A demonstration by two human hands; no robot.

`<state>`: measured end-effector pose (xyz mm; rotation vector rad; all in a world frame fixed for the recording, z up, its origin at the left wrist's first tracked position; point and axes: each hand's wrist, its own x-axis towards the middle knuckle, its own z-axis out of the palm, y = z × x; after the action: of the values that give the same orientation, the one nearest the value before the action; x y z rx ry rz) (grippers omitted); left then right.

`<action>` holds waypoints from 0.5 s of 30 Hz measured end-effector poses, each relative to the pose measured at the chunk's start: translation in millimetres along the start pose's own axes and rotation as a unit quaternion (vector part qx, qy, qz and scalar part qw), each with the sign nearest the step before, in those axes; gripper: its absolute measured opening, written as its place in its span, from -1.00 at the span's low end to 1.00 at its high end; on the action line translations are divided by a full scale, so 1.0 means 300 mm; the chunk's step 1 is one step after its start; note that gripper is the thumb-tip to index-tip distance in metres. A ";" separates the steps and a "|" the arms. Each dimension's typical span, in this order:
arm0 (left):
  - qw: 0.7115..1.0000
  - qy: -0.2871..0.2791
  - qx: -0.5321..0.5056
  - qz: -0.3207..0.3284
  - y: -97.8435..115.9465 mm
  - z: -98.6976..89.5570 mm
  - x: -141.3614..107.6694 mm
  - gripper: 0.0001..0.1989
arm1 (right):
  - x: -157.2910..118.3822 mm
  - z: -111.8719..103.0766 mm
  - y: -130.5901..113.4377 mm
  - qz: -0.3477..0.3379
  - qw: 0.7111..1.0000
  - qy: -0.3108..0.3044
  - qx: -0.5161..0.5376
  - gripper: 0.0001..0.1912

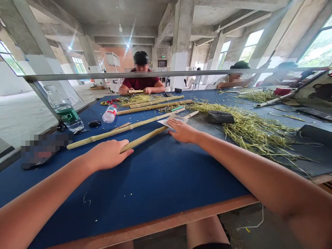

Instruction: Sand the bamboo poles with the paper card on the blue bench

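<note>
My left hand is wrapped round the near end of a bamboo pole, which slants away to the right over the blue table. Near the pole's far part, my right hand presses a printed sheet of sandpaper or paper onto it, fingers together. Just beyond lies a second bamboo pole, roughly parallel to the first and touched by neither hand. The pole's tip shows past the sheet.
Green shavings and a dark block lie right on the blue table. Bottles, a black oval object and scissors are left. More poles lie ahead. A person sits opposite; others sit right.
</note>
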<state>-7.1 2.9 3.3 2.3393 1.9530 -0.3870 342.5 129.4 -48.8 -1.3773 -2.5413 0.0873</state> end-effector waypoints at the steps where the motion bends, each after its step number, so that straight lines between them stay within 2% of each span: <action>1: 1.000 0.000 -0.001 0.000 0.000 -0.001 -0.001 -0.42 | 0.000 0.002 0.001 0.000 1.000 0.001 0.001 -0.23; 15: 1.000 0.008 -0.022 0.000 0.001 -0.005 -0.005 -0.49 | -0.008 -0.001 -0.012 0.006 1.000 -0.008 -0.002 -0.21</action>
<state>-7.0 1.6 5.1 2.3222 1.9482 -0.3241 340.9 125.2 -48.3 -1.3981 -2.5480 0.0944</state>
